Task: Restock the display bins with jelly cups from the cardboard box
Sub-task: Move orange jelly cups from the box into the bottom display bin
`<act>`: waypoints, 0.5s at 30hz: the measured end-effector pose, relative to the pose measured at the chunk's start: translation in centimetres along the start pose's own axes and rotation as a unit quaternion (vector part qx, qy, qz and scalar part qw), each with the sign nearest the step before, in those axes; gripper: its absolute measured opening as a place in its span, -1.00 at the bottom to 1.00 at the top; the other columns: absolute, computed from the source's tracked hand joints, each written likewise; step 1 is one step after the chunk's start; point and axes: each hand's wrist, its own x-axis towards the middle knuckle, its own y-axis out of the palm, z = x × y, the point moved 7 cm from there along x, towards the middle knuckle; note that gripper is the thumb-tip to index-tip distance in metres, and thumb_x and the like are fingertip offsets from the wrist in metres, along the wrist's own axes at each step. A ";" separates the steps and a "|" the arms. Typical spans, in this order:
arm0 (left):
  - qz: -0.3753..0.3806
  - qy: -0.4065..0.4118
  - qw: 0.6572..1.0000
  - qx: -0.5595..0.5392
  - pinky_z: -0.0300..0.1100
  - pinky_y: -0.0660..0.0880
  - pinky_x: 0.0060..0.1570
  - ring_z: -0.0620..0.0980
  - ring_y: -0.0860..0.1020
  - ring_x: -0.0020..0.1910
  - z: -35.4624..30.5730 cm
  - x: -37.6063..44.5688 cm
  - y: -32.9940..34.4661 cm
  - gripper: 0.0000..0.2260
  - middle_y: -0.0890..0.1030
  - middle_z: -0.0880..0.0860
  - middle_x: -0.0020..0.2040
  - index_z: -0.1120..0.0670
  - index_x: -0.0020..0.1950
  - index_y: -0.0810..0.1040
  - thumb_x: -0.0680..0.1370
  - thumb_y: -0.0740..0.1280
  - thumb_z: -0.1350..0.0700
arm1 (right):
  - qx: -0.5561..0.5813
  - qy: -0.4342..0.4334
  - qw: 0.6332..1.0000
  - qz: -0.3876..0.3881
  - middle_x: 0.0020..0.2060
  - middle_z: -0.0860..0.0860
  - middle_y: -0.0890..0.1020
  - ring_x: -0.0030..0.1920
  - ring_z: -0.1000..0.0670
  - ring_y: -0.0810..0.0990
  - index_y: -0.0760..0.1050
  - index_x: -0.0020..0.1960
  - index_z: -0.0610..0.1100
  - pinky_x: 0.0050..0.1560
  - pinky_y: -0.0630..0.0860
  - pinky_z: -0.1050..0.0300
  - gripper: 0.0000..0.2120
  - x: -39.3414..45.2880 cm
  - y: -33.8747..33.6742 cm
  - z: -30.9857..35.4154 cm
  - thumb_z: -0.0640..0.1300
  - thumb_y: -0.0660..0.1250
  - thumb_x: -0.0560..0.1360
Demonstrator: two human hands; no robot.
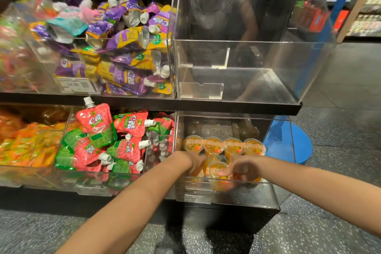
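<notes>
Both hands (218, 166) seemingly on jelly cups (216, 171)

You worked under even, fairly bright overhead store light that left soft glare and a dim reflection on the empty clear bin (237, 27). Your wide lens bowed the shelf edge (156, 103), and the far-left pouches (12, 47) smeared into blur.

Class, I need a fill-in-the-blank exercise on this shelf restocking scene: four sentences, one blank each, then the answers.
1. Both hands reach into the lower ____ bin.
2. The jelly cups there are ____ in colour.
3. The clear bin directly above holds ____ products.
4. The pouches in the upper bin are mainly ____ and yellow.

Answers: right; orange; no; purple
</notes>
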 end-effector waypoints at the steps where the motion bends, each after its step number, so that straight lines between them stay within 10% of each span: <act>1: -0.001 0.001 1.000 0.000 -0.05 0.39 -0.03 0.22 0.46 0.19 0.0 0.0 -0.1 -0.30 0.39 0.29 0.30 0.16 0.52 0.04 0.47 0.22 0.50 | -0.002 0.002 1.000 -0.004 -0.35 -0.09 0.63 -0.49 0.10 0.54 0.50 -0.19 -0.24 -0.55 0.30 0.34 -0.74 0.0 0.0 0.0 -0.03 0.40 0.44; 8: -0.040 -0.021 0.999 0.001 -0.09 0.41 0.00 0.20 0.48 0.18 -0.1 -0.2 0.0 -0.40 0.44 0.29 0.27 0.25 0.49 0.08 0.50 0.20 0.48 | -0.013 0.007 1.000 0.006 -0.23 -0.11 0.65 -0.33 0.05 0.61 0.50 -0.03 -0.27 -0.35 0.43 0.30 -0.35 0.3 -0.2 -0.4 0.10 0.60 0.07; 13: -0.042 -0.009 0.997 0.071 -0.14 0.52 0.01 0.07 0.51 0.01 0.1 -0.7 -0.8 -0.66 0.51 0.15 -0.03 0.32 0.31 0.43 0.53 0.23 0.41 | 0.041 0.018 0.999 0.015 -0.33 -0.17 0.61 -0.47 0.00 0.61 0.45 -0.10 -0.34 -0.54 0.49 0.24 -0.85 0.2 0.0 -0.2 -0.24 0.26 0.57; 15: -0.025 0.002 0.997 0.077 -0.21 0.48 -0.22 0.03 0.46 -0.05 0.2 -0.6 -0.6 -0.65 0.50 0.13 -0.01 0.31 0.29 0.48 0.51 0.24 0.44 | 0.055 0.021 0.998 0.016 -0.47 -0.13 0.59 -0.55 0.03 0.56 0.51 -0.28 -0.34 -0.55 0.44 0.25 -0.66 0.5 0.1 -0.8 -0.30 0.11 0.60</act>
